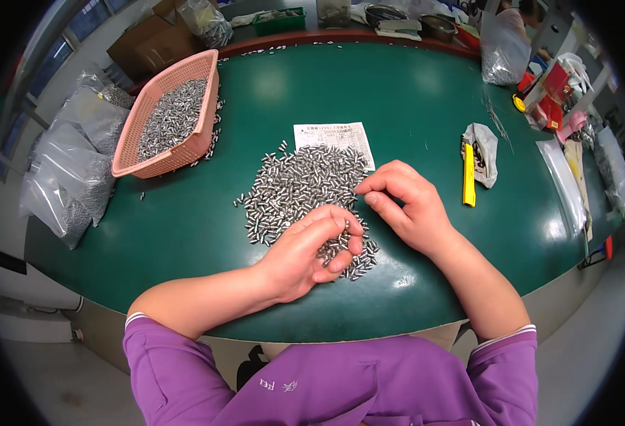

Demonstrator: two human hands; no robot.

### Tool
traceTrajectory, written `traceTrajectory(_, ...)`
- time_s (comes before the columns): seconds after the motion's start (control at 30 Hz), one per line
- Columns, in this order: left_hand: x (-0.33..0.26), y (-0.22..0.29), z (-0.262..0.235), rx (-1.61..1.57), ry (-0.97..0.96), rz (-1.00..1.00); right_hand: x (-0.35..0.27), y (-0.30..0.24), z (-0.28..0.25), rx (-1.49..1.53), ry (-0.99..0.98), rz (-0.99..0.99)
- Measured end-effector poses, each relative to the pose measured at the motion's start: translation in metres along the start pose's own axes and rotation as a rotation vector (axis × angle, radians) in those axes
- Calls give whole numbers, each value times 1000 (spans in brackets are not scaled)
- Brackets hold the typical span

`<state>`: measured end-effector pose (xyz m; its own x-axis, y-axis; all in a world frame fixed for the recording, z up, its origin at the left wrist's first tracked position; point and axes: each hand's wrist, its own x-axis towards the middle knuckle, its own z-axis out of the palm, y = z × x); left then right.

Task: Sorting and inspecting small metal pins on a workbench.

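Green table (412,99) | metal-piece heap (302,184) | pink basket (167,165) | paper sheet (348,135) | yellow tool (469,177)

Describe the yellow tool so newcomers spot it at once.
On the green tabletop, find the heap of metal pieces, then the right hand at its edge. Farther right, along the left edge of a crumpled pale bag, lies the yellow tool; its straight, bright body sets it apart from that bag.

A white rectangular paper sheet (332,135) is printed in dark characters, with a heading along the top and smaller entries below, partly hidden by a heap of small, silvery, pointed metal pieces (298,184). White characters (278,385) stand on the left front of the person's purple, short-sleeved fabric shirt (426,383).
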<state>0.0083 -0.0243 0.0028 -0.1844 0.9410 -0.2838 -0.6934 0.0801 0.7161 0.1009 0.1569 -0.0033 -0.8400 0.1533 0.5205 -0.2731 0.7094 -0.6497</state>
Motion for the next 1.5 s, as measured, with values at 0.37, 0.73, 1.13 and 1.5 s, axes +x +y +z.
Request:
traceTrajectory(0.37,-3,25,3,-124,106,137,0,17,19,-1,199,199)
traceTrajectory(0.73,-23,159,-89,-30,785,953,-2,21,15,110,163,166)
traceTrajectory(1.13,-33,188,-149,1353,964,331,-2,21,12,194,173,203)
traceTrajectory(1.5,-27,132,-116,1532,960,943,14,50,-19,283,224,290)
